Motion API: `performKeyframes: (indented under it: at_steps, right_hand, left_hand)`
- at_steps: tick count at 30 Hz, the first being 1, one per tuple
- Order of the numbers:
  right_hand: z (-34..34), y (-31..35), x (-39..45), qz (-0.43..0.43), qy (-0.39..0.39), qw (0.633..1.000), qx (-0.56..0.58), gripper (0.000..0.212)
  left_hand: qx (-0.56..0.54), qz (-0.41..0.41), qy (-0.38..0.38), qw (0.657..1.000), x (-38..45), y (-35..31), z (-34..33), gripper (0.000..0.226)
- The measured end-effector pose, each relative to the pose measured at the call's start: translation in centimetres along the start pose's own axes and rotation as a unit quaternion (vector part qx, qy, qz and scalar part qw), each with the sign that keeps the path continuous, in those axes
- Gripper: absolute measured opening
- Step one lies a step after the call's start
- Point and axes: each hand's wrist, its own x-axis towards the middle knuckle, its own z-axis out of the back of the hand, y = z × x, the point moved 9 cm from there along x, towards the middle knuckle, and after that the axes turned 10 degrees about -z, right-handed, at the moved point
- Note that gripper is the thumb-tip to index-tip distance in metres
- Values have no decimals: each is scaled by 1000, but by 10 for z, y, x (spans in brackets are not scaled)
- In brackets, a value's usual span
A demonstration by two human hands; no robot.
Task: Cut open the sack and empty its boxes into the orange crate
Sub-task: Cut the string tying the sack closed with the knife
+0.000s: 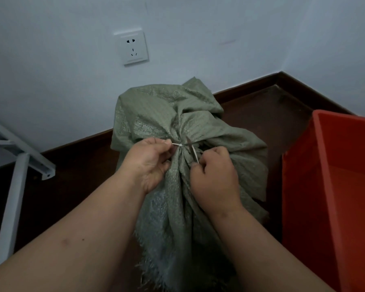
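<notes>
**Operator:** Pinching the tie now. Confirm what you see of my hands.

**Observer:** Your left hand (pixel 151 160) is closed on the free tail of the white tie (pixel 178 145), thumb and forefinger pinching it just left of the knot point. Your right hand (pixel 214 175) is curled shut around a thin blade (pixel 191 149); it looks like scissors or a small knife, though the dim view does not let you tell which. The blade's tip lies against the gathered neck, just right of the tie. The two hands are near each other, apart, one on each side of the neck.

**Operator:** Report the sack's position.

**Observer:** Your green woven sack (pixel 173 114) stands on the dark brown floor (pixel 261 123), its far side against the white wall (pixel 51 70). The tie cinches the neck shut. Loose cloth above the tie falls toward you between your forearms and ends in a frayed edge (pixel 154 268). No boxes are visible; the sack hides its contents.

**Operator:** And the crate?

**Observer:** Your orange crate (pixel 303 186) sits on the floor just beside the sack, on your right. The part of its inside in view shows only bare orange wall and bottom. A wall socket (pixel 132 48) is above the sack, and a pale metal frame (pixel 19 165) stands at your left.
</notes>
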Motion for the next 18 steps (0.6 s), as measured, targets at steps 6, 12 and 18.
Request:
performKeyframes:
  at_steps: [6, 12, 18]
  right_hand:
    - [4, 10, 4, 2, -1, 1000, -14, 19]
    - [-7, -1, 8, -60, 39, 996, -47, 17]
    - [-6, 2, 9, -54, 55, 995, -61, 21]
  left_hand:
    - [37, -26, -11, 999, 1, -9, 2, 28]
    - [110, -46, -1, 993, -5, -17, -6, 26]
    - [179, -73, -21, 981, -11, -26, -7, 30]
